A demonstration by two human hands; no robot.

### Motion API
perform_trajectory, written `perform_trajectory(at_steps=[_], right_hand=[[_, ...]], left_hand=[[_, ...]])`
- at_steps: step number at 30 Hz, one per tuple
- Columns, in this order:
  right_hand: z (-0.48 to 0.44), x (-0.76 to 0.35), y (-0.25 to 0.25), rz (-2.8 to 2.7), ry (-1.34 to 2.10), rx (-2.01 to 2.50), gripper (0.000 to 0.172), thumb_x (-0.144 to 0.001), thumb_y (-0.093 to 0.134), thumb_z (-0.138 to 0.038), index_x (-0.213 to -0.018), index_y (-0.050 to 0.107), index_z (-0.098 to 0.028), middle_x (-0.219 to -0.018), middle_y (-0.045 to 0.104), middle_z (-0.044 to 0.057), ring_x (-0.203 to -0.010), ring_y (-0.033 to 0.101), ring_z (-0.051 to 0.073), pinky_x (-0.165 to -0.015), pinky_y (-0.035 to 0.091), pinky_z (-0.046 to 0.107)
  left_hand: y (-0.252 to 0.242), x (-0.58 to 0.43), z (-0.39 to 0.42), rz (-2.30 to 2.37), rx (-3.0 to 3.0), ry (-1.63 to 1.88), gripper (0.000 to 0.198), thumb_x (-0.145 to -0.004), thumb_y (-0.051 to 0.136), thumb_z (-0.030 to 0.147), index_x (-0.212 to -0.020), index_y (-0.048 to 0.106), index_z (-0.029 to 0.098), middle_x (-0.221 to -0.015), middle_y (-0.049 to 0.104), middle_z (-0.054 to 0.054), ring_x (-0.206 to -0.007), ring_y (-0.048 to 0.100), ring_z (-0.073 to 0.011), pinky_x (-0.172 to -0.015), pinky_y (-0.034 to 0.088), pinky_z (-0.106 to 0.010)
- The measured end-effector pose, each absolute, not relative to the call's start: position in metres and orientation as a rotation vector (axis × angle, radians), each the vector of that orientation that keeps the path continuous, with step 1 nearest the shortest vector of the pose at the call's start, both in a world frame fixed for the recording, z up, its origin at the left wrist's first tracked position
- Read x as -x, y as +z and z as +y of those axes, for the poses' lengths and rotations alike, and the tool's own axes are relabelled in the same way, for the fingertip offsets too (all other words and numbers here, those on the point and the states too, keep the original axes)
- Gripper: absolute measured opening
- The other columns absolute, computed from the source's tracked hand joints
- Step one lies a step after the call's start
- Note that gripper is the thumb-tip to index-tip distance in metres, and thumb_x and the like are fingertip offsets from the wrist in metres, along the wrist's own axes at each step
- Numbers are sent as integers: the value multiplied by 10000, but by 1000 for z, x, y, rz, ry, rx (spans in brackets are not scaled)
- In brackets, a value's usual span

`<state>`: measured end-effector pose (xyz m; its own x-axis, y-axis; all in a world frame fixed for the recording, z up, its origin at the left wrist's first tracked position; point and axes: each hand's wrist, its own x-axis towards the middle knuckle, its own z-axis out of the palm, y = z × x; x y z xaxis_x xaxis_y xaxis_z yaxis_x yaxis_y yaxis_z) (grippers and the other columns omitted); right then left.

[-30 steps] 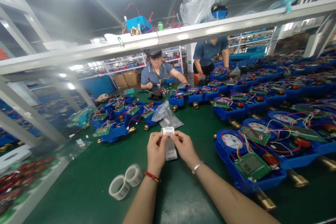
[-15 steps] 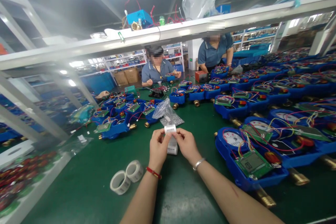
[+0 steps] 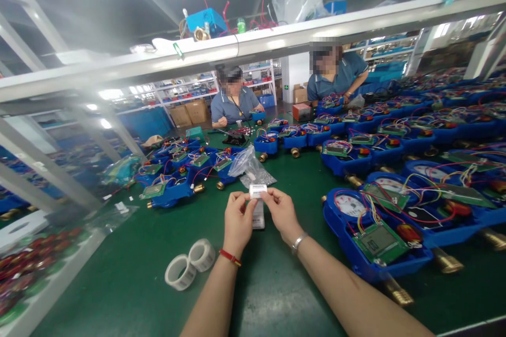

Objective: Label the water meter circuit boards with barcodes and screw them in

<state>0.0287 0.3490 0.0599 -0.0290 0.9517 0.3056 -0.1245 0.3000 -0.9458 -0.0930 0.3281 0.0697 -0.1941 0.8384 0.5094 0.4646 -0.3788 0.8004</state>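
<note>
The left hand pinched one side of a white label strip between thumb and fingers, while the right hand pinched its other side. The strip was above the green surface, with more of it showing between the hands. Two label rolls lay near the left wrist, a clear bag beyond the strip, and blue meter housings to the right.

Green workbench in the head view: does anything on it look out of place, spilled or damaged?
Small white pieces lie loose at the left, by rumpled clear plastic, and look like stray litter. The held label strip and two label rolls show no obvious damage, and I see no clear spill.
</note>
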Motion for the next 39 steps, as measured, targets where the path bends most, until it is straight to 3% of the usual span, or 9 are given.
perform_trajectory(at_steps=[3, 6, 11, 16, 20, 25, 33, 39], right_hand=[[350, -28, 59, -1311, 1068, 877, 255, -804, 604, -385, -806, 723, -160, -609, 610, 0, -567, 499, 141, -534, 384, 229], [349, -28, 57, -1322, 1081, 876, 248, -795, 613, -378, -808, 725, -157, -598, 597, -7, -545, 477, 133, -523, 372, 227], [349, -29, 58, -1286, 1080, 879, 282, -816, 581, -404, -836, 716, -157, -633, 613, 3, -599, 503, 144, -539, 378, 225], [348, -28, 60, -1281, 1121, 868, 281, -797, 605, -413, -785, 712, -153, -610, 603, -5, -548, 481, 127, -526, 375, 225], [349, -28, 61, -1223, 1123, 870, 295, -806, 577, -418, -826, 709, -156, -625, 593, -3, -566, 471, 130, -522, 363, 225], [347, -27, 61, -1232, 1165, 865, 245, -731, 665, -381, -771, 730, -147, -574, 533, -18, -530, 400, 111, -508, 309, 231], [346, -28, 65, -1076, 1248, 857, 439, -827, 512, -517, -845, 698, -120, -535, 295, -72, -475, 232, 85, -443, 196, 223], [346, -28, 66, -1098, 1207, 865, 386, -773, 590, -530, -718, 660, -155, -532, 397, -56, -482, 286, 88, -458, 228, 224]], left_hand=[[70, 94, 329, 1516, -1709, 1622, 205, -843, 599, 352, -928, 687, 188, -869, 580, -37, -717, 542, -155, -659, 434, -272], [70, 95, 329, 1530, -1685, 1660, 211, -866, 563, 354, -889, 682, 182, -878, 583, -45, -817, 568, -177, -726, 441, -285], [68, 95, 330, 1533, -1702, 1597, 153, -820, 630, 320, -866, 700, 192, -832, 566, -29, -685, 521, -152, -626, 411, -271], [70, 94, 328, 1524, -1688, 1624, 156, -851, 580, 298, -864, 688, 187, -871, 562, -41, -783, 546, -173, -678, 425, -280], [69, 93, 328, 1508, -1697, 1575, 99, -800, 640, 272, -819, 705, 200, -846, 558, -29, -711, 515, -157, -648, 407, -276], [63, 98, 333, 1478, -1564, 1644, 231, -859, 567, 352, -950, 667, 165, -925, 627, -70, -846, 591, -196, -757, 461, -317], [62, 99, 334, 1486, -1497, 1654, 237, -841, 594, 363, -928, 687, 162, -921, 650, -81, -864, 601, -210, -779, 460, -330], [60, 96, 333, 1464, -1500, 1627, 227, -832, 608, 358, -921, 689, 166, -910, 651, -74, -837, 600, -198, -748, 462, -310]])
